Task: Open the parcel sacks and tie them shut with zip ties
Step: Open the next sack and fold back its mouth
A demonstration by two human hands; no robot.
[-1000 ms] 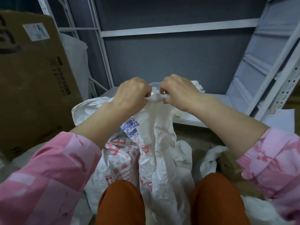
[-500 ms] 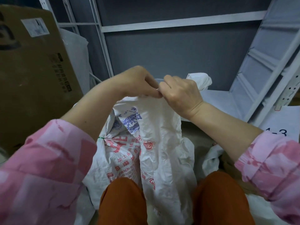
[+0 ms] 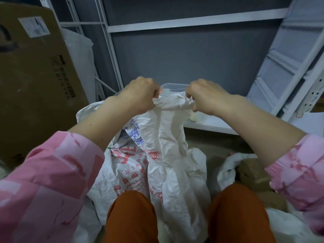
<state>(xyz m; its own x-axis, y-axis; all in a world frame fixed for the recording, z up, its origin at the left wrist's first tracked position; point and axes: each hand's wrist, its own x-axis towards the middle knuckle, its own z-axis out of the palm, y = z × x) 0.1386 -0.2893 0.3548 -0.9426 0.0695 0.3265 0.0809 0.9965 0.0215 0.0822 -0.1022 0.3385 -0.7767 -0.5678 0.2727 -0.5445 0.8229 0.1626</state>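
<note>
From the head cam we've got the left hand [image 3: 140, 95] and right hand [image 3: 206, 97] both pinching the sack [image 3: 164, 155] by its bunched top edge, which runs sideways between them. The sack hangs straight down between our knees, equally near both.

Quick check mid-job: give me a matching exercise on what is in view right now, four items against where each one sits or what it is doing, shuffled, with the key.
Items
1. left hand
2. white woven sack
3. cardboard box
4. clear plastic tub

Places or states
A. leans at the far left of the view
B. sits on the shelf beyond the hands
C. grips the left side of the sack's top edge
D. hangs between the knees, with its top edge held up by both hands

Pairs: 1-C, 2-D, 3-A, 4-B

The right hand grips the other side of the top edge.
</note>
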